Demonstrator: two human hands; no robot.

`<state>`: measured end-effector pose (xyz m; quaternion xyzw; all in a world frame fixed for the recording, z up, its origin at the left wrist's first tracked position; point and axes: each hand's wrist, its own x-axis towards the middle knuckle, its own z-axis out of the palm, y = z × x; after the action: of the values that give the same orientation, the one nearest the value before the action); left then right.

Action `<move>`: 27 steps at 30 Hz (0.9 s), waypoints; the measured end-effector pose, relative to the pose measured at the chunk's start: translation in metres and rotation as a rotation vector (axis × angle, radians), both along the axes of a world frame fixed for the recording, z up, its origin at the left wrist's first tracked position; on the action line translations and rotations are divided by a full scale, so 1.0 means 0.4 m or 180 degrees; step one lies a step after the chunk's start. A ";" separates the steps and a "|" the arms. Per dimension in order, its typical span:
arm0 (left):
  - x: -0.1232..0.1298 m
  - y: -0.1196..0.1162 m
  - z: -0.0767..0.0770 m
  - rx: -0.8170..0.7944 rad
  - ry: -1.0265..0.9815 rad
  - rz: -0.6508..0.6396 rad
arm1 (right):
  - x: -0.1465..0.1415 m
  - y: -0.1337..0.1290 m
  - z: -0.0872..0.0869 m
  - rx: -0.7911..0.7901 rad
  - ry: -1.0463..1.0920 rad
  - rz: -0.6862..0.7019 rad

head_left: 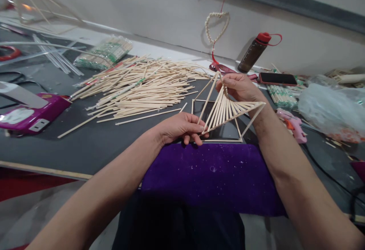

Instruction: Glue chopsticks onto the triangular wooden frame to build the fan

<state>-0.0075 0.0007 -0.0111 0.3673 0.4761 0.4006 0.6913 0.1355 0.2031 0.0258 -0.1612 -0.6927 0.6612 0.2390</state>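
Both hands hold a frame of thin wooden sticks [225, 110] above the near edge of the dark table. My left hand [185, 128] pinches its lower left corner between thumb and fingers. At the top, my right hand [238, 86] has its fingers closed on the frame near the upper point. A fan of closely set sticks spreads from there down to a slanting edge. The square base of the frame lies low, close to a purple cloth [211, 178]. The tips of some right fingers are hidden behind the sticks.
Loose sticks [151, 86] lie heaped at centre left, with a plastic-wrapped pack [104, 52] behind. A purple tool [31, 115] is far left. A bottle [254, 52], a phone [278, 79], a pink glue gun [292, 124] and a plastic bag [332, 105] are at right; a beaded loop [216, 27] hangs behind.
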 end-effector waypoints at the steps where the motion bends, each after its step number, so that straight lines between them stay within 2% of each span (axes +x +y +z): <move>1: 0.001 0.000 0.001 -0.0004 0.0003 -0.0002 | 0.000 0.001 -0.001 0.0003 0.0012 0.0025; 11: 0.007 -0.001 0.009 -0.0119 0.0147 0.0029 | -0.001 0.014 -0.009 0.0210 -0.0002 0.0087; 27: 0.009 -0.002 0.007 -0.0102 0.0195 0.0028 | -0.004 0.020 -0.013 0.0161 -0.0001 0.0091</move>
<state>-0.0040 -0.0003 -0.0082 0.3663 0.5050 0.3844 0.6804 0.1339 0.2109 0.0204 -0.1453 -0.7114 0.6467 0.2334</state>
